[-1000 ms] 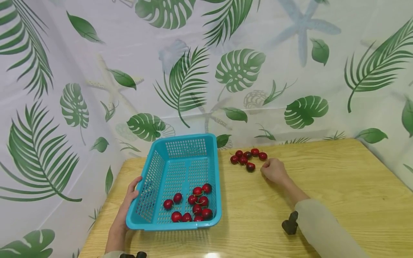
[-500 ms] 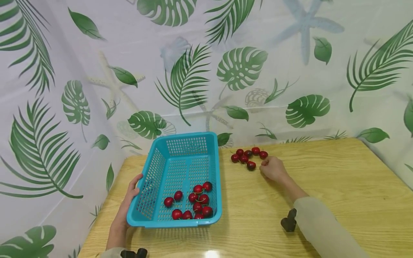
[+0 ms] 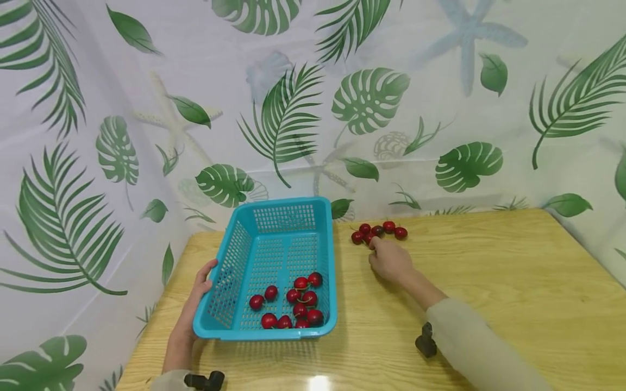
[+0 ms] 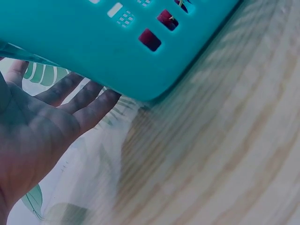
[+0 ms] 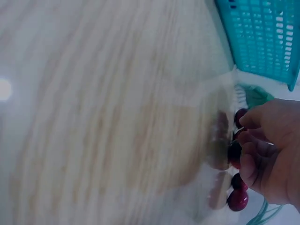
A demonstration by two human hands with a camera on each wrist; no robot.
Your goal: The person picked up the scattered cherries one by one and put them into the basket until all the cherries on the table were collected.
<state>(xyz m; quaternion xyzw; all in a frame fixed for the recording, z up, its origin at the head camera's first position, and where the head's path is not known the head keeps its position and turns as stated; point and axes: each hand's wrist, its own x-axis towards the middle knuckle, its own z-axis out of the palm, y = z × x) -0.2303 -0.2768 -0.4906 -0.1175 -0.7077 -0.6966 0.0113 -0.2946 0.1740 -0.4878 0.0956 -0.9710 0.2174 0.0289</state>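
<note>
A blue plastic basket (image 3: 282, 217), with several red cherries (image 3: 300, 310) near its front end, stands at the left on the table. My left hand (image 3: 194, 290) rests at its left rim; in the left wrist view the fingers (image 4: 96, 110) lie nearly straight along the basket's side. My right hand (image 3: 391, 262) is over the near side of a loose group of cherries (image 3: 388, 227) to the basket's right. In the right wrist view its fingers are bent close beside a dark cherry (image 5: 234, 154). Whether they pinch one is hidden.
A yellow wood-grain table (image 3: 504, 271) carries everything. Behind it hangs a white cloth (image 3: 293, 125) printed with green leaves, and another side of it runs along the left edge. Black camera mounts (image 3: 425, 339) sit on both wrists.
My right hand has moved left, from beside the loose cherries to over the nearest one, which it now covers. The left hand and the basket keep their place.
</note>
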